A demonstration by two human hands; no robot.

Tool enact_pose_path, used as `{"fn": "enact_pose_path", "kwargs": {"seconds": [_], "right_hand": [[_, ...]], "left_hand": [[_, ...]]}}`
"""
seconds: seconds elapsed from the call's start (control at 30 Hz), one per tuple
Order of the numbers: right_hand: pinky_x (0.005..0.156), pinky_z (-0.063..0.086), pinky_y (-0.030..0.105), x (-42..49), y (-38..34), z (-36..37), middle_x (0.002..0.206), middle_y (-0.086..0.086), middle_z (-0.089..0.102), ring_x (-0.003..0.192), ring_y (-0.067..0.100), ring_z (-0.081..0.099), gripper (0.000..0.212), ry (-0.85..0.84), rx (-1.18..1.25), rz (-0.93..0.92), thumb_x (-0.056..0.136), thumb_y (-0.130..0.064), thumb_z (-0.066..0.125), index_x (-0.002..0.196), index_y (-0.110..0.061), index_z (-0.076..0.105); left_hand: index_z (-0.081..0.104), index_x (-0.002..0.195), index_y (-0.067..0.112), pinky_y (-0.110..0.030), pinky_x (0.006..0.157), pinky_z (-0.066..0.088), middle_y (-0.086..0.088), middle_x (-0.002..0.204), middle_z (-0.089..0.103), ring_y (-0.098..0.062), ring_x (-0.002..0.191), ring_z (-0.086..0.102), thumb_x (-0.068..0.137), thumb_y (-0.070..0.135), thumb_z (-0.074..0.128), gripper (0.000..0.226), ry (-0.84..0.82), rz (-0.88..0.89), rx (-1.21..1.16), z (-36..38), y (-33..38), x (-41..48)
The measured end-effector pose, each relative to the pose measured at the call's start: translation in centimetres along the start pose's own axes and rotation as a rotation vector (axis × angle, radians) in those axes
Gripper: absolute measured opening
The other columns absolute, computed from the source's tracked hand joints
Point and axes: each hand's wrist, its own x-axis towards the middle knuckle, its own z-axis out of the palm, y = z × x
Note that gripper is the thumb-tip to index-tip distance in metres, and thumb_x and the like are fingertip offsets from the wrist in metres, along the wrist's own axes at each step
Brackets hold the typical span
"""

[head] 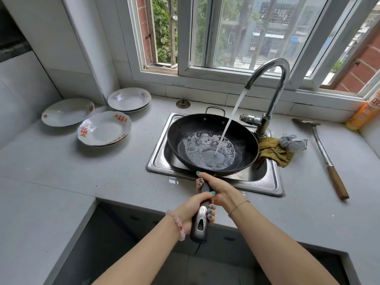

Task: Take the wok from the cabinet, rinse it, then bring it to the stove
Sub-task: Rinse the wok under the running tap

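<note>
Our left hand and right hand both clench the round black wok by its long handle, over the square steel sink. The curved chrome faucet pours water in, bubbling.

The left arm and the right arm are bare. The left hand and the right hand both have nails painted a bright blue-green. The left wrist wears a bead band made of round, pale pink beads, with one small red bead in it. The right wrist wears a chain that is very thin and fine.
</note>
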Motion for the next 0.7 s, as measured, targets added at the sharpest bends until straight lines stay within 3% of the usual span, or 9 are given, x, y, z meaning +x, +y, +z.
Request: {"fn": "enact_pose_path", "kwargs": {"seconds": [0.2,0.33,0.43,0.5,0.6,0.7], "right_hand": [[0.041,0.052,0.018,-0.1,-0.1,-0.1,0.047,0.004,0.055,0.036,0.013,0.056,0.021,-0.020,0.019,-0.018,0.095,-0.011,0.053,0.074,-0.006,0.053],[0.047,0.055,0.021,-0.2,0.2,-0.3,0.053,0.007,0.057,0.041,0.015,0.059,0.018,-0.029,0.021,-0.064,0.095,-0.010,0.052,0.078,-0.003,0.053],[0.069,0.058,0.032,-1.2,0.7,-0.7,0.079,0.016,0.061,0.069,0.023,0.065,0.023,-0.032,-0.015,-0.110,0.096,-0.020,0.049,0.093,0.002,0.054],[0.083,0.052,0.036,-2.4,1.2,-1.4,0.093,0.022,0.061,0.084,0.028,0.062,0.039,0.007,-0.076,-0.150,0.097,-0.028,0.046,0.109,0.009,0.052],[0.075,0.050,0.033,-4.2,2.5,-2.2,0.104,0.024,0.057,0.085,0.028,0.059,0.054,0.062,-0.114,-0.180,0.096,-0.037,0.043,0.118,0.013,0.050],[0.063,0.048,0.032,-6.2,4.0,-2.1,0.090,0.018,0.060,0.075,0.024,0.059,0.049,0.135,-0.161,-0.170,0.095,-0.040,0.042,0.107,0.007,0.053]], "left_hand": [[0.052,0.071,0.006,-0.019,0.042,0.046,-0.004,0.054,0.052,-0.011,0.040,0.051,0.091,0.020,0.057,0.025,0.086,0.089,0.183,-0.2,0.6,-0.4],[0.053,0.089,0.004,-0.025,0.050,0.050,-0.008,0.063,0.056,-0.015,0.050,0.057,0.093,0.023,0.053,0.020,0.105,0.139,0.267,-0.9,0.3,-0.9],[0.055,0.079,0.011,-0.026,0.056,0.048,-0.005,0.066,0.057,-0.016,0.056,0.054,0.094,0.030,0.049,0.025,0.199,0.164,0.354,-1.7,1.0,-1.6],[0.054,0.077,0.007,-0.030,0.062,0.052,-0.009,0.072,0.060,-0.019,0.063,0.059,0.095,0.028,0.048,0.028,0.272,0.221,0.353,-2.6,2.0,-1.8],[0.053,0.086,0.003,-0.031,0.066,0.053,-0.012,0.079,0.060,-0.021,0.069,0.059,0.097,0.023,0.046,0.024,0.349,0.336,0.294,-3.5,3.3,-1.4],[0.053,0.085,0.005,-0.027,0.067,0.049,-0.008,0.077,0.059,-0.019,0.071,0.056,0.096,0.015,0.044,0.017,0.373,0.393,0.314,-3.2,4.1,-0.1]]}}
